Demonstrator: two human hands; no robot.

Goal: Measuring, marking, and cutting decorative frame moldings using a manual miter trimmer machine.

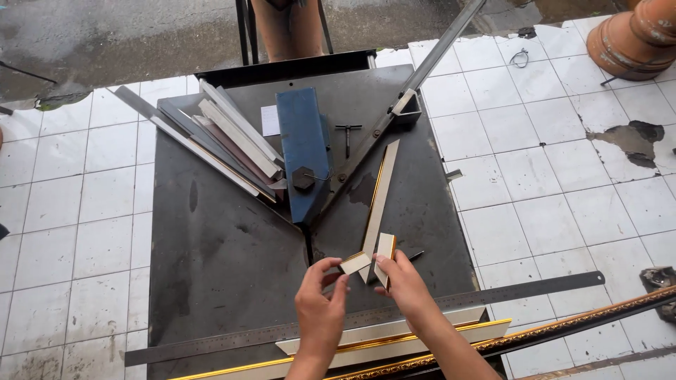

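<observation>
The left hand [318, 292] pinches a short cream offcut [354, 263] between thumb and fingers. The right hand [403, 281] grips a second short piece [384, 248] with a gold edge, held upright, touching the first. Both hover over the front edge of the dark metal table [218, 260], just below the blue cutter [304, 151]. A long cream strip [380, 197] lies beside it; more strips [225, 141] are stacked toward the back left corner. A steel ruler [535, 287] crosses the front edge. White floor tiles [563, 176] surround the table.
</observation>
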